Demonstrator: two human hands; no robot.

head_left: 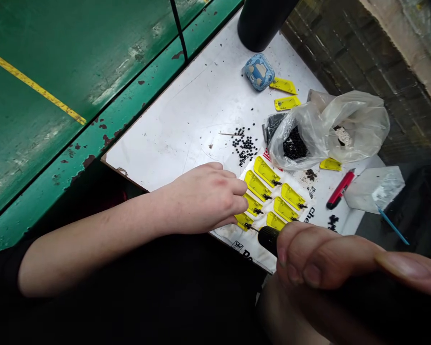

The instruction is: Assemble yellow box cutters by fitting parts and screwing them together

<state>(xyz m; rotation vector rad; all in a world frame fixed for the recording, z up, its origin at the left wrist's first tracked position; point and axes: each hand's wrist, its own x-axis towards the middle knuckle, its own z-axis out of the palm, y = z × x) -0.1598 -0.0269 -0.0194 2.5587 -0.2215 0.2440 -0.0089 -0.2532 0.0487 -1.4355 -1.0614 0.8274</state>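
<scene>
My left hand (219,197) is closed, its curled fingers resting over the nearest yellow plastic piece (243,220); the fingertips are hidden. My right hand (330,254) is wrapped round a black screwdriver (268,238), whose thin metal bit reaches the small black fitting at that piece's end. Two rows of similar yellow pieces (289,211) lie on a white printed bag (233,239), each visible end carrying a black fitting. Just beyond my left hand, small black round parts (244,143) are scattered on the white tabletop (172,148).
An open clear plastic bag (309,143) holds black parts. Around it lie a red utility knife (340,189), a small white packet (375,189), a blue patterned case (259,72) and loose yellow pieces (286,102). A black cylinder (260,28) stands behind; green painted metal (75,72) borders the table.
</scene>
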